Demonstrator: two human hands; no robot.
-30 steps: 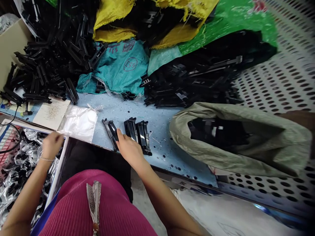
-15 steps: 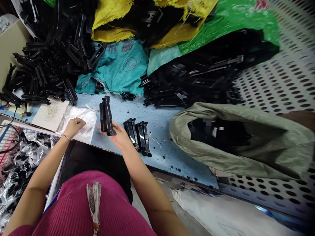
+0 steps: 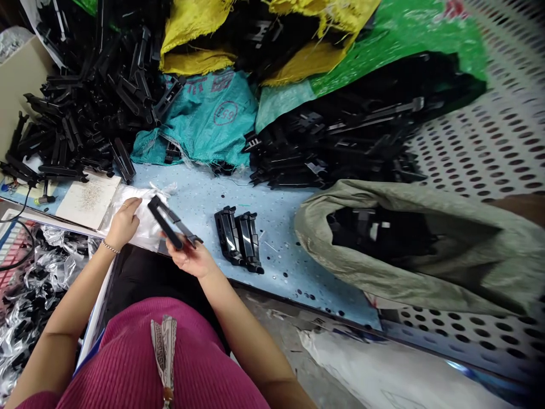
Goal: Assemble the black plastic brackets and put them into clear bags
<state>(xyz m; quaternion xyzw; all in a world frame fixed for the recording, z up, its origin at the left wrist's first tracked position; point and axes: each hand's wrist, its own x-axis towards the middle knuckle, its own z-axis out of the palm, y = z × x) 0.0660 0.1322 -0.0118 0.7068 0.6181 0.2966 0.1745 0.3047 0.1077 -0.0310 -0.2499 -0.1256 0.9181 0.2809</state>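
Observation:
My right hand (image 3: pixel 191 258) grips a long black plastic part (image 3: pixel 168 218) by its near end. The part has two parallel bars and slants up to the left, its far end over a stack of thin clear plastic bags (image 3: pixel 149 238). Above the left side of that stack is my left hand (image 3: pixel 123 223), thumb and fingers drawn together. Whether a bag or something small is between those fingers is too fine to make out. Two similar black parts (image 3: pixel 238 238) lie side by side on the blue tabletop (image 3: pixel 276 218), to the right of my right hand.
A large heap of black parts (image 3: pixel 89 108) fills the back left. Teal (image 3: pixel 208 113), yellow (image 3: pixel 193 34) and green (image 3: pixel 430 34) sacks stand behind, with more parts. On the right lies an open grey-green sack (image 3: pixel 426 284). Wrapped parts (image 3: pixel 46 284) sit at lower left.
My right hand has moved slightly left and toward my body, tipping the black part from near upright to slanting left. My left hand has shifted a little left over the bags.

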